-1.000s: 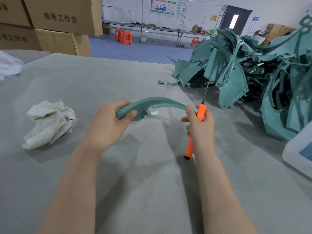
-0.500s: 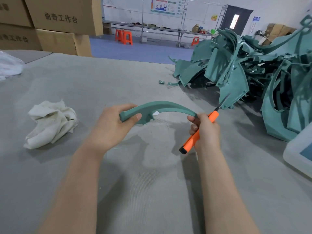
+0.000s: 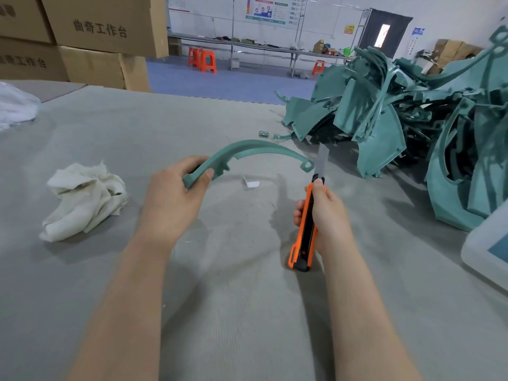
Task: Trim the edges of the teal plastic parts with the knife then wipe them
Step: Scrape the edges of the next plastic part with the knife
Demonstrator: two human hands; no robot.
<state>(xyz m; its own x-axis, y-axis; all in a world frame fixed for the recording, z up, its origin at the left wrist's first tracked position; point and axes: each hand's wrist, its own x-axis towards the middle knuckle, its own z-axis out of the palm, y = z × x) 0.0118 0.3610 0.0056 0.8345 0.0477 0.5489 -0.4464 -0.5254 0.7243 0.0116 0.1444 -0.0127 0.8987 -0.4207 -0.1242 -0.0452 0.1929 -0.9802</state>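
Note:
A curved teal plastic part arcs above the grey table, and my left hand grips its left end. In my right hand is an orange and black utility knife, thumb on top of the handle. The knife's bare blade points up and away, just right of the part's hooked right end, close to it. A crumpled white cloth lies on the table to the left of my left hand.
A big heap of teal plastic parts fills the right back of the grey table. A white device sits at the right edge. A small white scrap lies under the part. Cardboard boxes stand at the back left.
My left hand has lifted and turned the teal part so its hooked end stands free. My right hand has let go of that end and swung the knife upright, blade beside the hook.

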